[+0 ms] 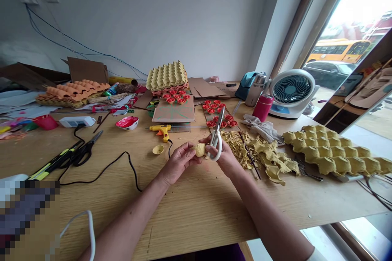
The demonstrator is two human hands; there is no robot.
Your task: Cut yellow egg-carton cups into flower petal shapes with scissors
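A wood-grain table (190, 216) stands against a pale wall (199, 20), beside a window onto a street; at its middle, a person's left hand (183, 157) pinches a small yellow pulp piece (199, 150) between thumb and fingers, just above the tabletop; the right hand (223, 155) is closed around white-handled scissors (220, 119), blades pointing up and away, its fingertips close to the same piece, though whether they touch it cannot be told.

Just left of the hands sit a shallow yellow cup (158, 149) and a yellow glue gun (161, 131), any label on it too small to read; to the right lies a heap of torn yellow scraps (239, 151); beyond, red flowers stand in two groups, one (176, 96) on cardboard (174, 114) scrawled with green lines that form no readable word, the other (219, 116) nearer the scissors.

Farther out, black-handled scissors (82, 153), a red-and-white bowl (127, 122) and a white power strip (77, 121) lie at left; at right are a yellow egg tray (330, 151), a red flask (262, 108) and a white fan (292, 89), their markings unreadable from here; stacked egg trays (167, 75) rise near the wall; a yellow bus (339, 51) shows through the glass, any lettering too small to make out.
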